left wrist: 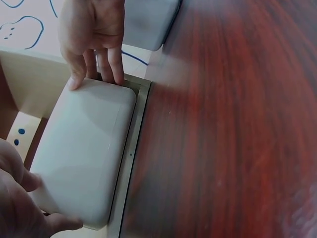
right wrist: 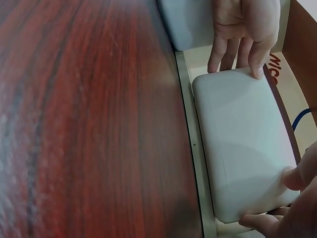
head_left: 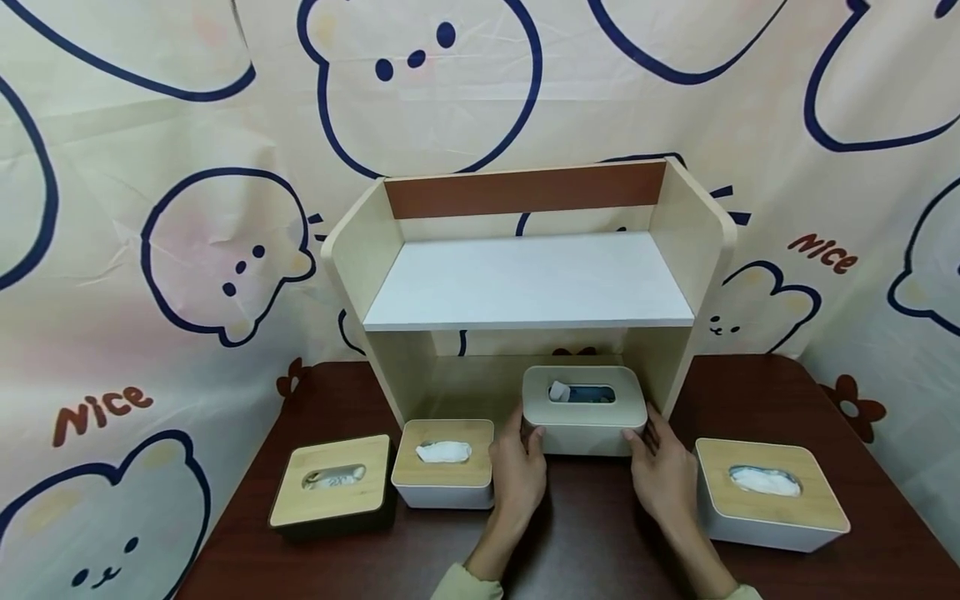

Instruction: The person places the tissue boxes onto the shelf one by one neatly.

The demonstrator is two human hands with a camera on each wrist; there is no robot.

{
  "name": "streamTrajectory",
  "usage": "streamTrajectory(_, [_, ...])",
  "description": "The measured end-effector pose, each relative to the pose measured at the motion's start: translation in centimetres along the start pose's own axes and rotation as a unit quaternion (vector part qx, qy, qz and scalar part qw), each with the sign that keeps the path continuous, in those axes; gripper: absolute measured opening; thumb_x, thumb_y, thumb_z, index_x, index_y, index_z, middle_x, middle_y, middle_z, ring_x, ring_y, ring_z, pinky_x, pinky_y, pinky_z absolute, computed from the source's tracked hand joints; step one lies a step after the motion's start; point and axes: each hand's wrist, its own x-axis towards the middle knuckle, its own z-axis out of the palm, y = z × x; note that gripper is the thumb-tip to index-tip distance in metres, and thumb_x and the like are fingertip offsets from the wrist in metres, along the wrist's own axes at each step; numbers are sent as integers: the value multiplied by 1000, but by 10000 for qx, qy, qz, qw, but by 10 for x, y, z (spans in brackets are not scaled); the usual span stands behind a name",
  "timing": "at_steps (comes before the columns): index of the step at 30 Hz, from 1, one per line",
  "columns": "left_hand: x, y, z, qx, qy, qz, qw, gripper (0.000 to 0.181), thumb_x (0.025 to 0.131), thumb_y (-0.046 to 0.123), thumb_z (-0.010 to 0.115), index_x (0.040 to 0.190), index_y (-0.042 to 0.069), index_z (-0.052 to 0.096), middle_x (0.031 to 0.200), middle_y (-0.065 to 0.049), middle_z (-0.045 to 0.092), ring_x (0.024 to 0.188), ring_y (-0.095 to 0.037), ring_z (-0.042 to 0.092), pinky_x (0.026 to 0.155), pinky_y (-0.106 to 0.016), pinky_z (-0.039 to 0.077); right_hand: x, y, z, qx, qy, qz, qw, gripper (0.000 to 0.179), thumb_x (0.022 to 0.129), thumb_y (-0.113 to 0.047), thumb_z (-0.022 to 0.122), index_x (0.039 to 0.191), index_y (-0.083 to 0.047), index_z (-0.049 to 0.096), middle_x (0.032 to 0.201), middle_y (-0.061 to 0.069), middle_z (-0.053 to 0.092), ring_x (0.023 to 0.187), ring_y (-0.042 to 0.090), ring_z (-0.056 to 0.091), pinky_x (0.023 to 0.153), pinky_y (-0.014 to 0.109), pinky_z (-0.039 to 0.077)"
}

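A pale grey tissue box (head_left: 585,440) stands at the right part of the shelf unit's lower compartment, its front over the compartment's front edge. My left hand (head_left: 519,473) holds its left end, thumb toward the front face. At the right end my right hand (head_left: 665,477) grips it the same way. The oval slot on top shows a bit of white tissue and a dark inside. In both wrist views the box's smooth front face (left wrist: 84,144) lies between the two hands, close along the shelf's front edge (right wrist: 194,144).
A two-level shelf unit (head_left: 528,287) stands at the back of the dark red wooden table (head_left: 600,558). Left are a dark tissue box with wooden lid (head_left: 330,487) and a white one with wooden lid (head_left: 444,467). Another white one (head_left: 772,504) sits right of my right hand.
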Motion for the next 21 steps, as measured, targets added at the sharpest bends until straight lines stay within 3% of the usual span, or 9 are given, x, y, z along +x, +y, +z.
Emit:
streamTrajectory(6, [-1, 1, 2, 80, 123, -77, 9999, 53, 97, -3, 75, 148, -4, 60, 143, -22, 68, 133, -34, 65, 103, -54, 60, -2, 0, 3, 37, 317, -39, 9995, 60, 106, -16, 69, 160, 1, 47, 153, 29, 58, 133, 41, 65, 101, 49, 57])
streamTrajectory(10, [-1, -1, 5, 123, 179, -144, 9997, 53, 97, -1, 76, 147, -4, 61, 141, -22, 70, 130, -33, 67, 99, -52, 61, -2, 1, 6, 37, 490, -107, 9987, 59, 106, -15, 70, 158, 1, 49, 151, 28, 59, 131, 41, 66, 97, 40, 59])
streamTrajectory(14, [-1, -2, 7, 160, 248, -187, 9994, 51, 97, 0, 76, 146, -2, 63, 138, -19, 72, 123, -30, 71, 92, -48, 63, -1, 1, 8, 27, 644, -213, 9977, 58, 104, -11, 71, 157, 4, 50, 148, 31, 60, 129, 43, 67, 95, 43, 59])
streamTrajectory(18, [-1, -2, 5, 104, 240, -141, 9996, 51, 96, 1, 77, 145, 0, 64, 134, -18, 75, 112, -28, 74, 83, -43, 63, -2, -1, 6, -87, 494, -180, 9986, 61, 105, -14, 71, 159, 4, 47, 150, 31, 59, 129, 43, 66, 98, 51, 58])
streamTrajectory(21, [-1, 0, 0, 27, 141, 37, 9999, 53, 96, 2, 78, 146, 0, 63, 136, -19, 74, 115, -32, 73, 86, -49, 64, -4, -6, -2, -206, 147, -121, 9996, 67, 107, -19, 69, 162, 4, 40, 155, 31, 54, 133, 43, 64, 101, 53, 57])
